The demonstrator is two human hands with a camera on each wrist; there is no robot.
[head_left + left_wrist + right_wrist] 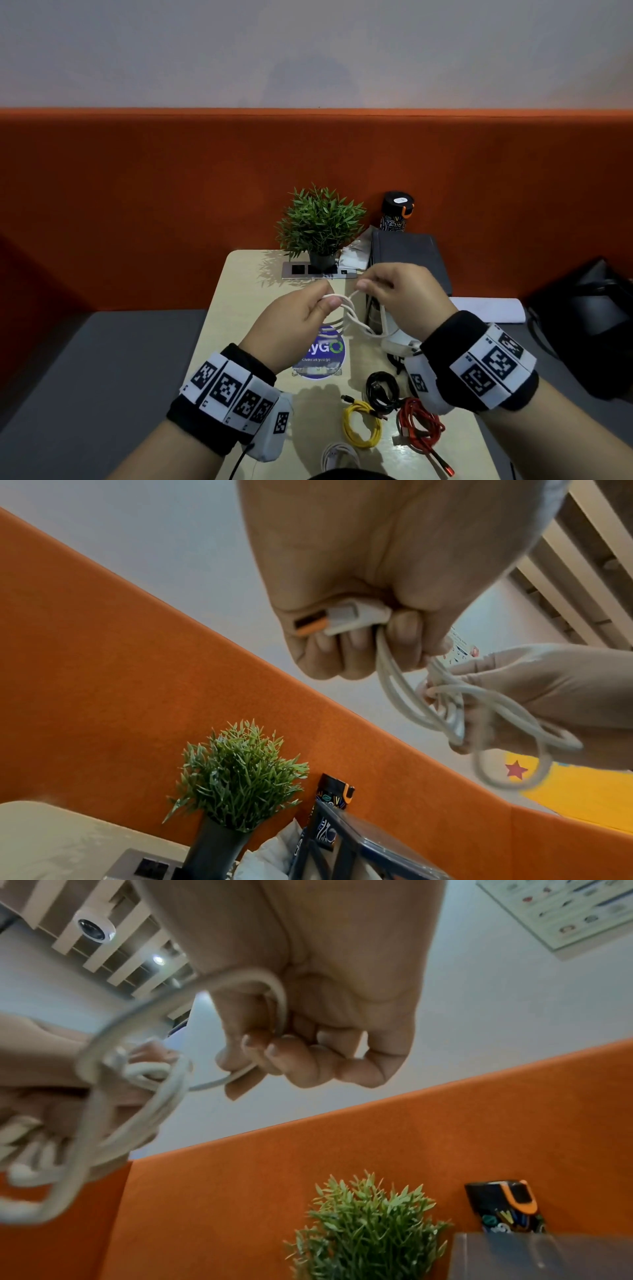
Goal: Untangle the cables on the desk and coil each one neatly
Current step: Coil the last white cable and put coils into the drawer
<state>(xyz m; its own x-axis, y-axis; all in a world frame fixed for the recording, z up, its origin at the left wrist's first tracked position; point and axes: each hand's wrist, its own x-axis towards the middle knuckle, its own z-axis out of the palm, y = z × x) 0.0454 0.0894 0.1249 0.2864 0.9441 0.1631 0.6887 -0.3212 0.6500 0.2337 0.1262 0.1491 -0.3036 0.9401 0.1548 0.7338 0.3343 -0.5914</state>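
Both hands hold a white cable (352, 317) in loops above the desk (239, 294). My left hand (308, 315) grips its loops and the USB plug (342, 619), fingers curled round them. My right hand (390, 291) pinches a strand of the same white cable (274, 999) just to the right. On the desk near me lie a coiled yellow cable (363, 425), a coiled black cable (382, 389), a red cable (421, 425) in a loose heap and another white cable (337, 457) at the front edge.
A potted plant (320, 226) stands at the desk's back beside a socket panel (318, 270). A dark laptop (407, 253) and a patterned bottle (395, 212) sit back right. A round sticker (325, 356) marks the desk. An orange partition (171, 205) backs it. A black bag (596, 322) lies right.
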